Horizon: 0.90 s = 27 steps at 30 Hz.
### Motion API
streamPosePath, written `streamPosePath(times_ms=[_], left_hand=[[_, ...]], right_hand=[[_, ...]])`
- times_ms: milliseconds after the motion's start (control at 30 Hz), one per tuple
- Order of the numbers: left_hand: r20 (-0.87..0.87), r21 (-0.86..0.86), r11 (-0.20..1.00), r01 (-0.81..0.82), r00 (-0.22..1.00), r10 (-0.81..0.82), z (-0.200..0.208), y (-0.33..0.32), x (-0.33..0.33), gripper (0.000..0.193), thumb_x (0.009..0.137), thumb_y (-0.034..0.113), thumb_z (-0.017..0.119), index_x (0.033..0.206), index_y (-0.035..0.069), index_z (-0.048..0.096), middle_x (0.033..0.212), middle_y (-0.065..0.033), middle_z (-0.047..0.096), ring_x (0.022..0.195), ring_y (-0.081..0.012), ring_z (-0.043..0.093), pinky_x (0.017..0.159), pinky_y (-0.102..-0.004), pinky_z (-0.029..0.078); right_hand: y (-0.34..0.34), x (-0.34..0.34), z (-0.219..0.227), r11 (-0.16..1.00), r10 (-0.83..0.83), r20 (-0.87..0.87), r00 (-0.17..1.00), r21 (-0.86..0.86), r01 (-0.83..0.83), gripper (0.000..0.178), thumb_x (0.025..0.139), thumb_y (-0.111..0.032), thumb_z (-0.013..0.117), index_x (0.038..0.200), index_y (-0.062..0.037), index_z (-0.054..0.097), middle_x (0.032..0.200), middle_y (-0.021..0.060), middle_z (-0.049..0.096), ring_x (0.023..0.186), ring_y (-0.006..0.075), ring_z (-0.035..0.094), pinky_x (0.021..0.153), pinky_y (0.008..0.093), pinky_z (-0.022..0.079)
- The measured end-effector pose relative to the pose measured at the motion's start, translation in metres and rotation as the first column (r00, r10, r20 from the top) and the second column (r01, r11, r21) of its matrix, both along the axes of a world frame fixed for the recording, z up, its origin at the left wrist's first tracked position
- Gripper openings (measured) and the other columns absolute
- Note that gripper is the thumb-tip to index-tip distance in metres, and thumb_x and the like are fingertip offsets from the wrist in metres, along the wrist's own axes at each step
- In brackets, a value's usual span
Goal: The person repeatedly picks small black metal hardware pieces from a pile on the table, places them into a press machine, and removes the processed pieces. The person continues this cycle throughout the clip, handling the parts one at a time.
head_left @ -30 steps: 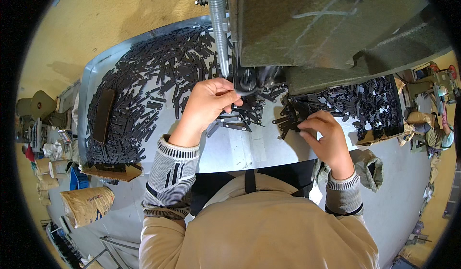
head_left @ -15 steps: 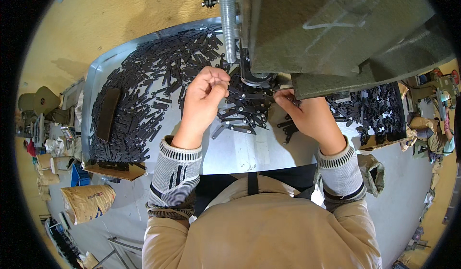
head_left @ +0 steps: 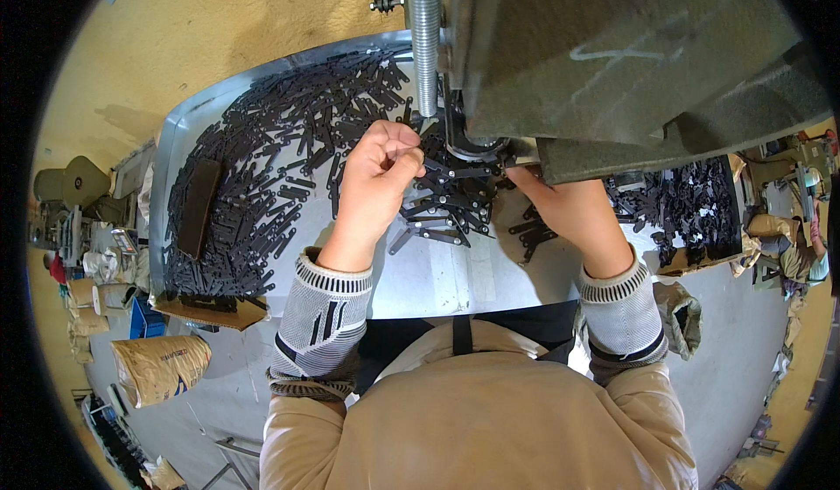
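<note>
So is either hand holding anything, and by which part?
Cannot tell: the left hand is curled, with no held thing discernible; the green machine partly hides the right hand.

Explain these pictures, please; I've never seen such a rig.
There is no robot: a person works bare-handed, seen from above by a camera worn on the head. A big dark green machine overhangs a metal table. Flat black strips lie heaped on the left, a smaller pile in the middle, more dark parts on the right. The left hand is curled near the machine; whether it holds anything can't be told. The right hand is at the machine's lower edge, partly hidden, its hold unclear.
</note>
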State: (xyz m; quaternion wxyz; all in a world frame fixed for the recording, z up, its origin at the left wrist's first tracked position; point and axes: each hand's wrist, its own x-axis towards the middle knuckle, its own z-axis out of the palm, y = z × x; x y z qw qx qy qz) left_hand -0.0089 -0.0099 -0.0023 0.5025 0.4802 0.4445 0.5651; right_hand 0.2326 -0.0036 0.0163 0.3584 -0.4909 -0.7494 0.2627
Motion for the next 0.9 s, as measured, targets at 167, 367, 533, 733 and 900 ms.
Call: streamPosePath(times_ms=[167,367,533,733,900], left_hand=[[-0.211,-0.068,0.997,-0.027,0.977,0.012,-0.002,0.001,-0.002,0.014,0.087,-0.001,0.06,0.1,0.0,0.057,0.079,-0.0029,0.063,0.068,-0.0091,0.058,0.065,-0.023,0.047],[-0.599,0.09,0.987,-0.136,0.784,0.162,-0.003,0.003,-0.028,0.015,0.083,0.003,0.066,0.098,0.001,0.063,0.079,-0.0071,0.069,0.065,-0.0107,0.061,0.062,-0.0246,0.049],[-0.788,0.034,0.978,-0.207,0.596,0.154,-0.001,0.004,-0.048,0.011,0.086,0.005,0.067,0.091,-0.004,0.064,0.074,-0.0091,0.067,0.065,-0.0105,0.06,0.061,-0.0249,0.047],[-0.812,-0.108,0.983,-0.146,0.583,-0.003,0.003,-0.001,-0.046,0.017,0.077,0.011,0.078,0.081,-0.003,0.068,0.069,-0.0103,0.066,0.061,-0.0152,0.06,0.057,-0.028,0.047],[-0.905,-0.111,0.991,-0.078,0.42,-0.068,0.006,-0.006,-0.044,0.018,0.072,0.01,0.078,0.081,-0.003,0.07,0.071,-0.0147,0.068,0.063,-0.0226,0.065,0.06,-0.0328,0.05]], right_hand=[[-0.02,0.033,0.015,0.98,0.011,0.13,0.992,-0.198,0.015,0.015,0.082,-0.006,0.069,0.096,-0.0009,0.067,0.1,0.0161,0.067,0.085,0.0321,0.065,0.069,0.0384,0.05],[-0.039,0.046,0.012,0.97,0.18,0.335,0.925,0.094,-0.223,0.013,0.073,-0.006,0.075,0.078,-0.002,0.064,0.071,0.0109,0.06,0.062,0.0309,0.059,0.06,0.0376,0.049],[-0.059,0.03,0.002,0.993,-0.071,0.392,0.917,-0.063,0.104,0.023,0.073,-0.017,0.079,0.072,-0.0019,0.062,0.068,0.0118,0.061,0.06,0.0291,0.06,0.055,0.0381,0.047],[-0.062,0.029,-0.004,0.98,-0.128,0.426,0.896,-0.085,0.18,0.022,0.073,-0.016,0.079,0.075,0.0012,0.065,0.071,0.0154,0.065,0.061,0.0286,0.064,0.056,0.0348,0.049],[-0.061,0.036,-0.01,0.98,-0.099,0.401,0.911,-0.121,0.16,0.015,0.072,-0.012,0.073,0.075,0.0003,0.065,0.074,0.0179,0.065,0.064,0.0332,0.064,0.058,0.0381,0.051]])
